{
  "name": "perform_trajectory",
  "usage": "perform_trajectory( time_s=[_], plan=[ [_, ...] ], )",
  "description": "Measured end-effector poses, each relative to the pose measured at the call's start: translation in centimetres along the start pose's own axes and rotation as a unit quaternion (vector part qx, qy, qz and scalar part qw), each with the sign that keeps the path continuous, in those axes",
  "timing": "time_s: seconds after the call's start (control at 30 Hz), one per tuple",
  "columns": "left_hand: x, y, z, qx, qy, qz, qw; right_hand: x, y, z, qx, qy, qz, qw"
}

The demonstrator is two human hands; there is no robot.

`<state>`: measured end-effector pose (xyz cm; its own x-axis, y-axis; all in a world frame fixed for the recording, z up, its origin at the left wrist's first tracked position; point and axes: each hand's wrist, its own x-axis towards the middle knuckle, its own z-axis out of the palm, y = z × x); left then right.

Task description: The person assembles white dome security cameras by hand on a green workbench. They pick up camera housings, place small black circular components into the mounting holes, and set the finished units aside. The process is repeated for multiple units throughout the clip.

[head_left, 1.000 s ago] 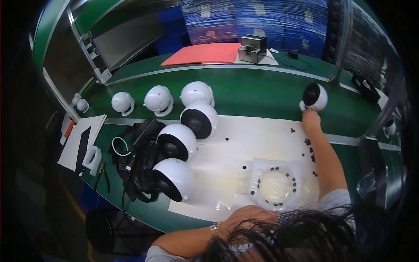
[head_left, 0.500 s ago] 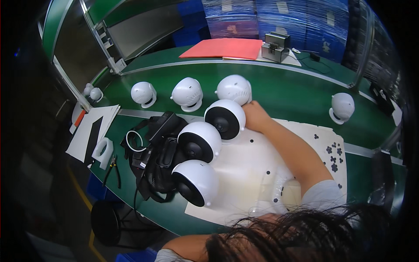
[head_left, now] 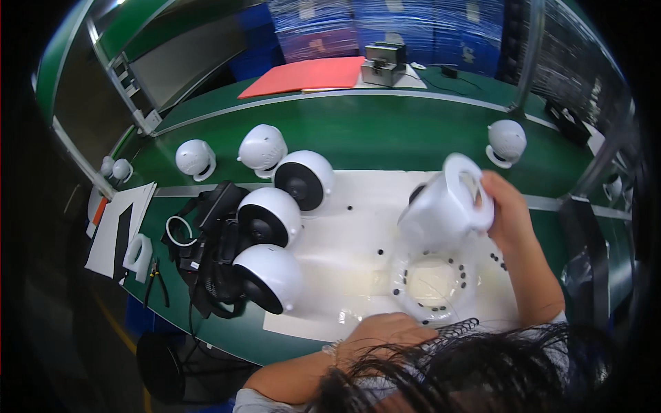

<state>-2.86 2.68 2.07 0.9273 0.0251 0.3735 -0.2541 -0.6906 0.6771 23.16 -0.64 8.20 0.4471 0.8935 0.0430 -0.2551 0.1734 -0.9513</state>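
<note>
My right hand (head_left: 506,206) grips a white round security camera (head_left: 430,213) by its ring-shaped base, tilted above the pale sheet (head_left: 330,261). The base opening faces up and right; the camera is slightly blurred. Below it lies a clear, padded-looking ring (head_left: 399,286) with black dots around it. My left hand (head_left: 389,330) rests at the near edge of the sheet, its fingers partly hidden by hair. Left of it stand three white cameras with black fronts: a near one (head_left: 279,279), a middle one (head_left: 275,210) and a far one (head_left: 313,179).
On the green surface beyond stand more white cameras, two at left (head_left: 261,148) and one at right (head_left: 507,142). Black straps and gear (head_left: 220,241) lie left of the sheet, beside pliers (head_left: 157,283) and a white ring part (head_left: 139,257). A red sheet (head_left: 303,74) lies farther back.
My right hand has lifted a white camera from the far row and brought it right and nearer, over the clear ring. My left hand shows more now. The whole view has shifted.
</note>
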Motion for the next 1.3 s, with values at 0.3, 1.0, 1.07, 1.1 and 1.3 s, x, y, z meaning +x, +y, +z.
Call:
perform_trajectory(
  time_s=[0.3,1.0,1.07,1.1,1.3],
  plan=[
    [1.3,2.5,0.7,-0.16,0.225,-0.233,0.933,-9.2,2.6,-1.8,0.014,-0.044,0.178,0.983],
    [1.0,1.6,1.4,-0.139,0.259,-0.175,0.94,-10.5,0.9,-2.8,-0.43,-0.209,-0.398,0.783],
    [0.9,1.7,1.4,-0.114,0.262,-0.164,0.944,-10.2,0.6,-2.9,-0.403,-0.186,-0.467,0.765],
    [1.2,1.8,1.3,-0.1,0.264,-0.153,0.947,-10.2,0.4,-2.6,-0.396,-0.17,-0.457,0.778],
    [1.5,1.4,1.6,-0.037,0.268,-0.083,0.959,-10.7,0.5,-0.9,-0.508,-0.198,-0.461,0.7]
  ],
)
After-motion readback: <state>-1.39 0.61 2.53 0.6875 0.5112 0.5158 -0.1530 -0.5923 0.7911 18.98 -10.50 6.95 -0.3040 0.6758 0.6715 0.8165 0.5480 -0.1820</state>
